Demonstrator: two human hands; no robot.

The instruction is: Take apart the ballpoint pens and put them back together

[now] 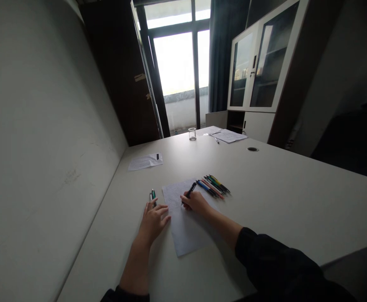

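A dark pen (191, 189) is gripped in my right hand (196, 201), its tip down on a sheet of paper (188, 235). Rows of fine marks cover the upper part of that sheet; I cannot read them. At the sheet's left edge my left hand (153, 220) rests with its fingers spread. Two or so pens (152, 195) lie just beyond its fingertips, partly covered by them. Several coloured pens (213, 187), among them blue, red, green and yellow ones, lie side by side to the right of my right hand.
White table (284, 188) runs along a wall (45, 147) on the left. A clear glass (192, 134) stands near the far edge, beside papers (229, 135) with a pen (216, 140). Another sheet (145, 162) lies far left. A cable hole (252, 149) is at the right.
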